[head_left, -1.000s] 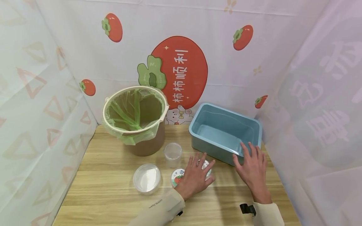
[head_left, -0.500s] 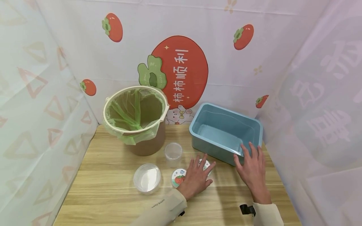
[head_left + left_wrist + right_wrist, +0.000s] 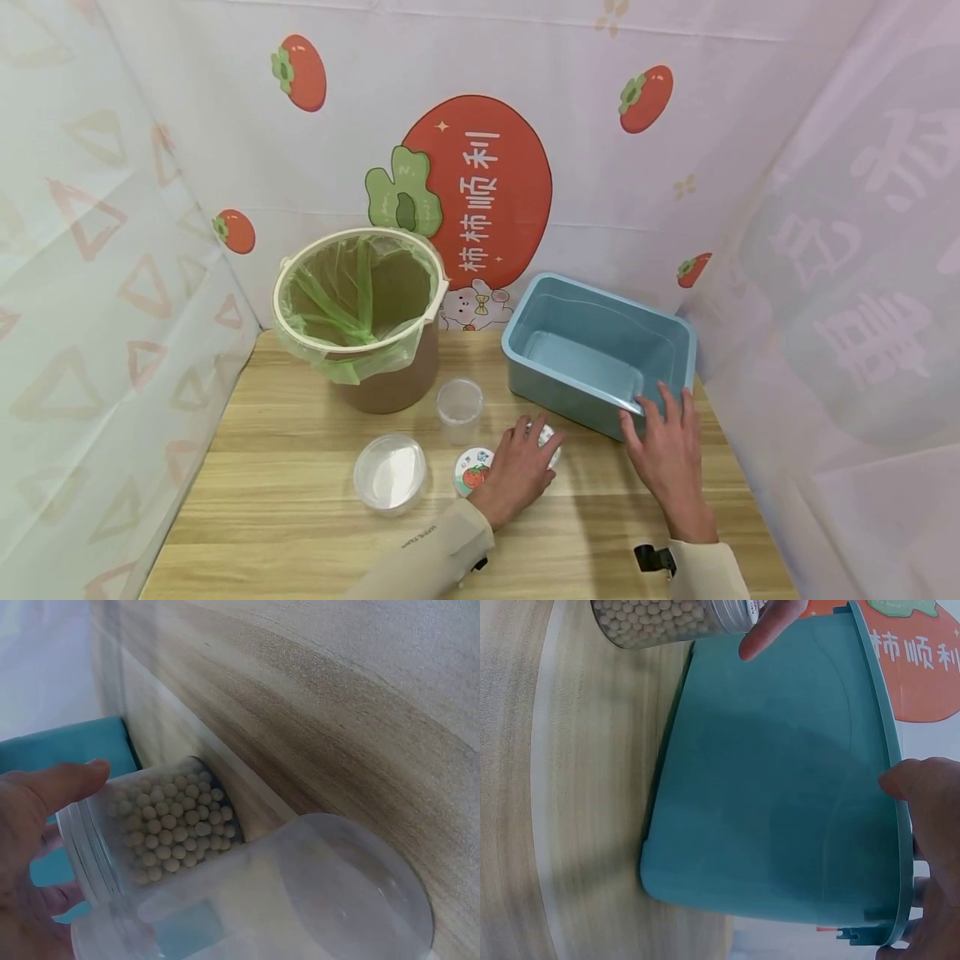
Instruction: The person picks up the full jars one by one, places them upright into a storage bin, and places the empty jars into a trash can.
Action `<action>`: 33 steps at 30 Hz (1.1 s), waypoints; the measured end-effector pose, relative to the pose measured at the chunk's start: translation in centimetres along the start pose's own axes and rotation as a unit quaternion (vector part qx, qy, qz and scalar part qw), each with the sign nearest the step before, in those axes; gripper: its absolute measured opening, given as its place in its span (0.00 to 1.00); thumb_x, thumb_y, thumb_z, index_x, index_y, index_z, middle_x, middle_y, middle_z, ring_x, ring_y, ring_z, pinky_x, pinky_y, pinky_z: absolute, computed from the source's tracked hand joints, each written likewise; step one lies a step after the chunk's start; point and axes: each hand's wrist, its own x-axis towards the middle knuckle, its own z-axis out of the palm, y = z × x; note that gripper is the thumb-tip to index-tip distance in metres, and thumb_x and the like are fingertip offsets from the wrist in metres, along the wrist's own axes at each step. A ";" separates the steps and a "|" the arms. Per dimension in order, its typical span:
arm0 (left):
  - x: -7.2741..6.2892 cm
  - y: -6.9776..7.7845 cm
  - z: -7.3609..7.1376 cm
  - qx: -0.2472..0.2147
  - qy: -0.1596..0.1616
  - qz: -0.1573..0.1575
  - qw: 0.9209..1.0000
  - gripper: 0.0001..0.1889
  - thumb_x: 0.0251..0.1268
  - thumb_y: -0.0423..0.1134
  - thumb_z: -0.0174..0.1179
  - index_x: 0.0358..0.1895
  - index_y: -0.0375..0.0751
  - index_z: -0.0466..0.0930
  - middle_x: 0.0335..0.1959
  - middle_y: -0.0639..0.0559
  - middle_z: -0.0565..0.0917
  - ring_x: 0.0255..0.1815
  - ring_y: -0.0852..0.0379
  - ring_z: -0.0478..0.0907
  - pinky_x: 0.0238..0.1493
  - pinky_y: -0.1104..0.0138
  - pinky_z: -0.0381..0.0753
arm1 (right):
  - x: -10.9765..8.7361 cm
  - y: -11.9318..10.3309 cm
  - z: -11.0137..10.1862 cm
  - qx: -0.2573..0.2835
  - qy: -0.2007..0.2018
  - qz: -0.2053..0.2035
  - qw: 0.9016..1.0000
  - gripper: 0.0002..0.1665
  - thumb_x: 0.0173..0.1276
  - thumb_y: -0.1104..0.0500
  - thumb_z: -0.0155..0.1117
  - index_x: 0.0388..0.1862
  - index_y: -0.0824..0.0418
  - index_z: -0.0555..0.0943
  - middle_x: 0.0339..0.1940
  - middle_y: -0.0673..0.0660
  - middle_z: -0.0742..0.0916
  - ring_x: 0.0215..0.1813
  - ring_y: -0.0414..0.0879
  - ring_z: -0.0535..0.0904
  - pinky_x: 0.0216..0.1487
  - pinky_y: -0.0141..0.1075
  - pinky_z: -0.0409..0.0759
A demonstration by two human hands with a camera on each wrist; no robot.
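Observation:
My left hand [image 3: 516, 467] grips a clear jar [image 3: 176, 825] of small pale round beads by its lid, thumb on one side and fingers on the other in the left wrist view. Most of the lid is hidden under the hand in the head view. Beside it stands a second clear jar [image 3: 345, 877], whose tomato-print lid [image 3: 472, 472] shows just left of the hand. My right hand [image 3: 666, 458] holds the near right rim of a blue plastic bin [image 3: 577, 354], thumb outside and fingers over the edge.
A brown bucket [image 3: 386, 387] lined with a green bag stands at the back left. In front of it are a clear cup [image 3: 460, 410] and a wide round clear tub [image 3: 389, 475]. Printed cloth walls [image 3: 600, 167] enclose the wooden table [image 3: 262, 517].
My left fingers have drawn in around the bead jar's lid after being spread over it. The right fingers have curled a little further over the bin's rim. The other things stay put.

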 end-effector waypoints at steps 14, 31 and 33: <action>0.3 -0.1 -2.3 -0.028 0.078 0.014 0.996 0.34 0.64 0.61 0.77 0.72 0.64 0.79 0.70 0.49 0.81 0.63 0.48 0.80 0.52 0.59 0.87 | -0.2 0.0 0.0 0.010 0.002 -0.009 1.000 0.32 0.82 0.44 0.59 0.50 0.76 0.85 0.61 0.83 0.83 0.71 0.85 0.71 0.76 0.76 0.64; 1.3 -0.1 -8.7 -0.032 0.135 0.030 0.990 0.32 0.67 0.60 0.74 0.73 0.62 0.81 0.73 0.50 0.81 0.66 0.49 0.81 0.54 0.60 0.87 | -0.2 0.0 0.2 0.002 0.010 -0.015 1.000 0.46 0.88 0.33 0.43 0.49 0.76 0.84 0.59 0.83 0.84 0.71 0.86 0.70 0.74 0.77 0.65; 1.6 -0.1 -9.4 -0.030 0.142 0.033 0.989 0.32 0.67 0.60 0.73 0.73 0.62 0.82 0.73 0.50 0.82 0.66 0.49 0.81 0.53 0.60 0.87 | -0.2 0.0 0.2 0.000 0.012 -0.018 1.000 0.47 0.88 0.32 0.42 0.49 0.76 0.84 0.59 0.83 0.84 0.71 0.87 0.71 0.73 0.77 0.66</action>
